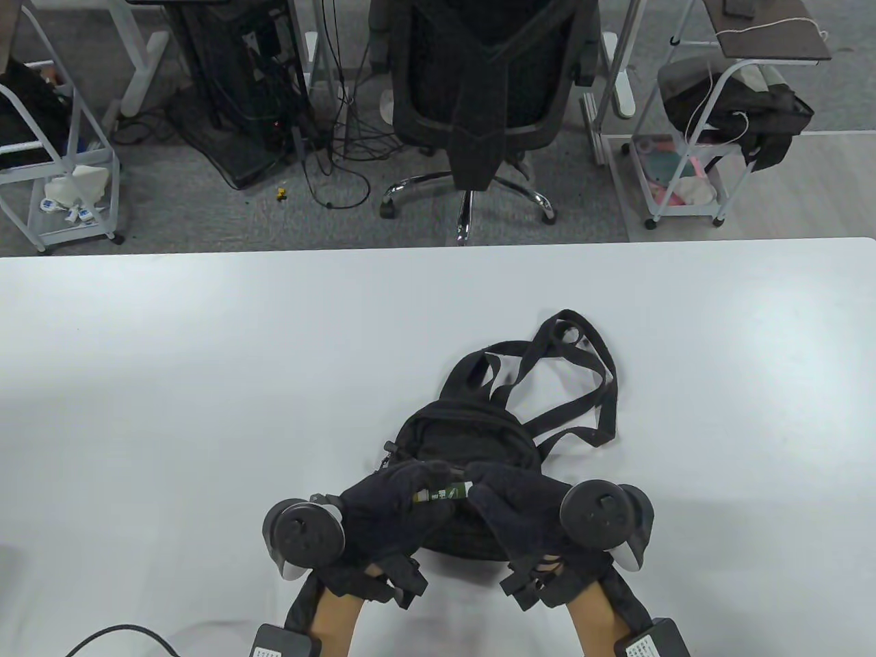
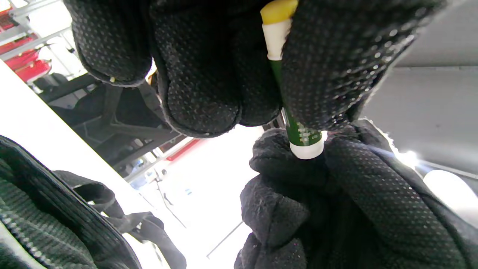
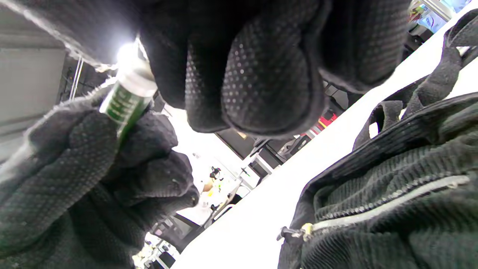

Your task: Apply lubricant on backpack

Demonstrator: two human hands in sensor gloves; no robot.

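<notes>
A black backpack (image 1: 472,431) lies on the white table (image 1: 171,376), straps (image 1: 575,369) spread to the far right. Both hands hold a small green lubricant tube (image 1: 446,491) just above the backpack's near part. My left hand (image 1: 426,484) grips the tube's green body; in the left wrist view (image 2: 295,127) the tube's yellow end sits among my fingers (image 2: 336,59). My right hand (image 1: 480,483) pinches the tube's white end (image 3: 136,80). The right wrist view shows the green body (image 3: 121,106) and the backpack's zipper (image 3: 377,207) below.
A black office chair (image 1: 479,89) stands behind the table's far edge, with wire carts at the far left (image 1: 61,171) and far right (image 1: 691,164). A black cable (image 1: 116,633) lies at the table's near left.
</notes>
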